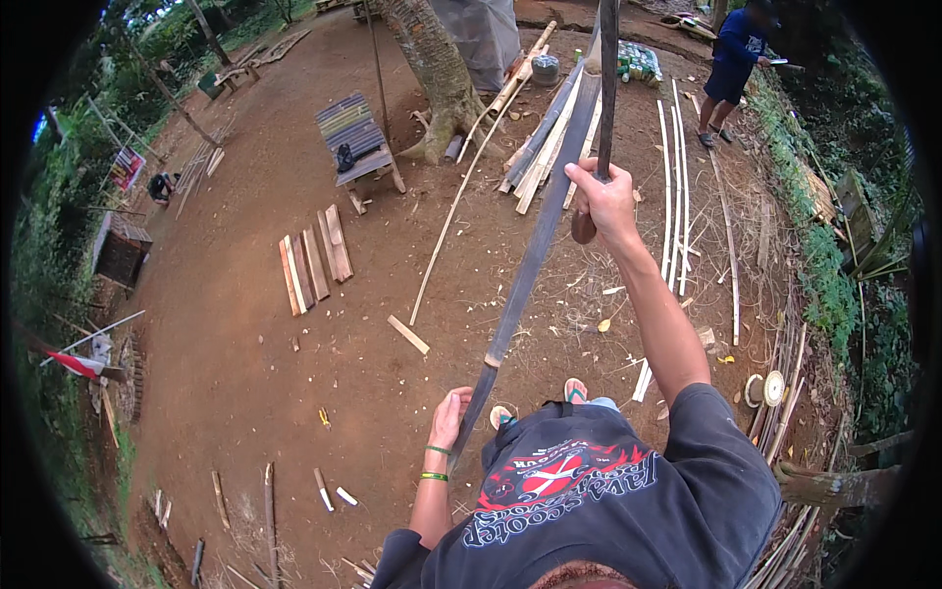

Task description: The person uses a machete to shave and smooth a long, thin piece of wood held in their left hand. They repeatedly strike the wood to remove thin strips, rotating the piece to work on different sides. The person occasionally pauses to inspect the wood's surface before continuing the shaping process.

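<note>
A long dark split bamboo piece (530,267) slants across the middle, from near my left forearm up to the far stack. My left hand (448,420) is closed at its lower part, below a pale node, with the fingers partly hidden behind it. In my right hand (606,204) is a machete (607,93), gripped by its brown wooden handle, the dark blade pointing up and away. The right thumb reaches the bamboo's right edge. Whether it presses there I cannot tell.
Split bamboo (543,162) is stacked ahead. Short boards (316,260) lie left of centre, near a slatted bamboo chair (355,142) and a tree trunk (432,69). Long pale strips (677,196) lie to the right. Another person (736,59) stands far right. Several sticks (271,520) lie lower left.
</note>
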A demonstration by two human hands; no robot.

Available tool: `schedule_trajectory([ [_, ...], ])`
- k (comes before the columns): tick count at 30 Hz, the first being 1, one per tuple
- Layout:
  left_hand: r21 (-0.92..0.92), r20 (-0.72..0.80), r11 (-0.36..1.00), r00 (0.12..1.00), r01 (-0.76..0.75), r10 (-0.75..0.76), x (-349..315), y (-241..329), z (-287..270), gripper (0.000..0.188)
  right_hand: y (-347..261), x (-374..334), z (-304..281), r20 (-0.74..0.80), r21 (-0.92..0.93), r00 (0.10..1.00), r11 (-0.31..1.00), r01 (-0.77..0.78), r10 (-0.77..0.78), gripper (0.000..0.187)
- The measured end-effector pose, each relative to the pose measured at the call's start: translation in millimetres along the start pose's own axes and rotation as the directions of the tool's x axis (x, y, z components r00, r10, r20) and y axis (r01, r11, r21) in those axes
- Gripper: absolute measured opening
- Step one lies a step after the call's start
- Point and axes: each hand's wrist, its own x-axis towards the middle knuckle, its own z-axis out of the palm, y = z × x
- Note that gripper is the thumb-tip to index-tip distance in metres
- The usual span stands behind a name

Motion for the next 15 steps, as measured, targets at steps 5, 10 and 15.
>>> schedule_trajectory([
  [5, -0.106, 0.118, 0.974, 0.975, 0.201, -0.189, -13, -3, -9, 0.040, -8, 5, 28, 0.002, -0.304, 0.995, 0.948, 0.097, -0.101, 0.023],
  [10, -0.070, -0.087, 0.993, 0.991, 0.097, -0.103, 14, 41, -8, 0.046, 20, -29, 13, 0.209, -0.699, 0.958, 0.656, 0.286, -0.195, 0.037],
  [15, 0.072, -0.112, 0.997, 0.994, 0.008, 0.000, 44, 72, -1, 0.054, 76, -132, 25, 0.533, -0.743, 0.837, 0.404, 0.534, -0.126, 0.021],
])
